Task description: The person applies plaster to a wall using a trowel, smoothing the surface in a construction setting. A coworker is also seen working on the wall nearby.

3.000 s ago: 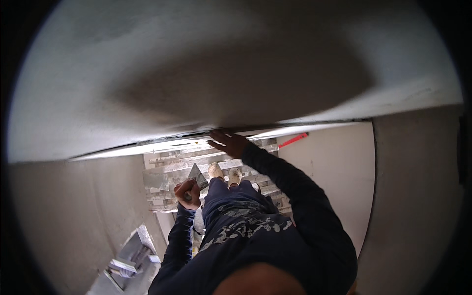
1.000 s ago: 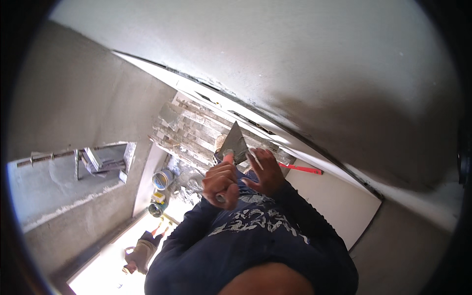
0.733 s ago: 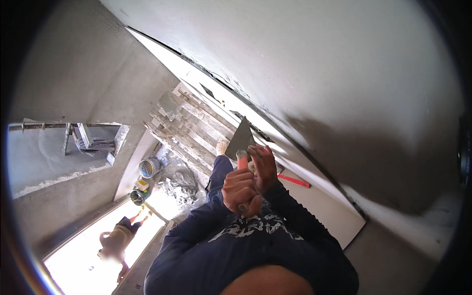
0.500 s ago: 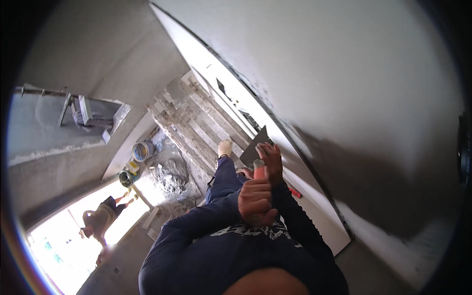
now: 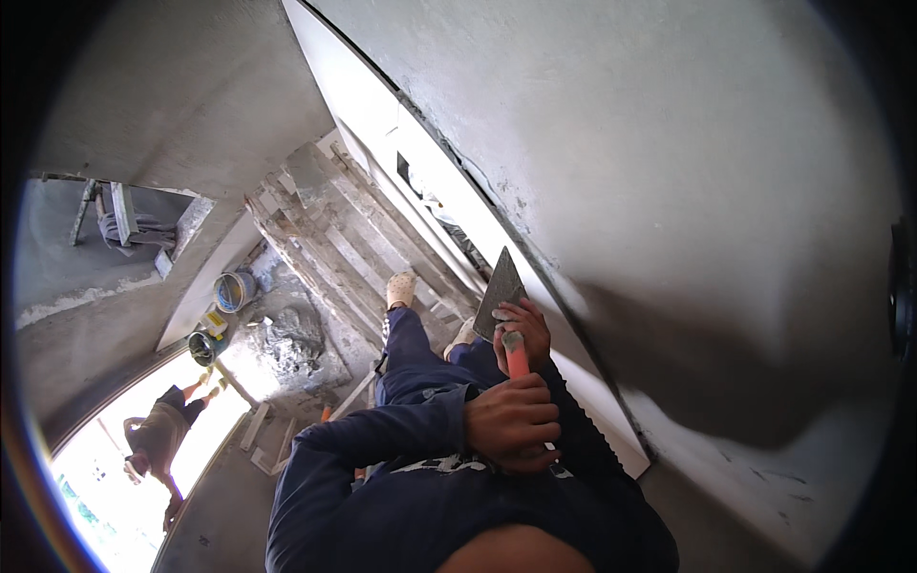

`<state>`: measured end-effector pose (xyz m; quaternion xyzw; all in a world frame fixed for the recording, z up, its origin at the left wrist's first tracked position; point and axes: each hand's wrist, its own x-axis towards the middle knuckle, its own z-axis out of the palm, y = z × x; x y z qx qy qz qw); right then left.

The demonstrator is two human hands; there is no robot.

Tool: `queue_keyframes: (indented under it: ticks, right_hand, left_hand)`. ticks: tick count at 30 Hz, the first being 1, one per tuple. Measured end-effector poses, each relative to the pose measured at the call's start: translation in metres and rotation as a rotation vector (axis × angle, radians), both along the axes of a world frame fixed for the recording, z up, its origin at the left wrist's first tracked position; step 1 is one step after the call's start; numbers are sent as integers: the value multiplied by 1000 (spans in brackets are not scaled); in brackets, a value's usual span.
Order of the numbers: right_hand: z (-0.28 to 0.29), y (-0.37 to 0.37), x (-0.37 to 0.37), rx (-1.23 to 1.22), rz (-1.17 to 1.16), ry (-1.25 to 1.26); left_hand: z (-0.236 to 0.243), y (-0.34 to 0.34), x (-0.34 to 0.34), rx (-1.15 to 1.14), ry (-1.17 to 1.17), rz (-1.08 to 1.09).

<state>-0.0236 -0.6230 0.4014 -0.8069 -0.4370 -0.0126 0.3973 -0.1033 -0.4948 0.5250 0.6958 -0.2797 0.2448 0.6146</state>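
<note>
My left hand [image 5: 513, 423] is wrapped round a red-orange handle [image 5: 517, 361] with a greyish end, held upright in front of my chest. Just beyond it, my right hand [image 5: 527, 329] has its fingers bent against a dark grey, pointed trowel blade [image 5: 502, 291]. The blade stands tilted up beside the white wall edge. I cannot tell whether the red handle and the blade are one tool, since my fingers cover where they would meet.
I stand on rough wooden planks [image 5: 334, 239]. A smooth grey plastered wall [image 5: 688, 172] rises at my right. Lower at the left are buckets [image 5: 232, 291], a crumpled grey plastic sheet [image 5: 294, 339] and a person [image 5: 158, 435] bending by a bright opening.
My view has shifted, so the planks and buckets sit farther left. The blade has tipped more upright, and my right hand has come down closer round the handle's end.
</note>
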Motion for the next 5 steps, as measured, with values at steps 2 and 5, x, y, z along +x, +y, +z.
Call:
queue_keyframes:
  ticks: [2, 5]
  right_hand:
    - [4, -10, 10, -20, 19, -17]
    - [6, -27, 14, -55, 41, 11]
  left_hand:
    - [-3, -8, 6, 27, 26, -34]
    - [-18, -38, 8, 130, 77, -95]
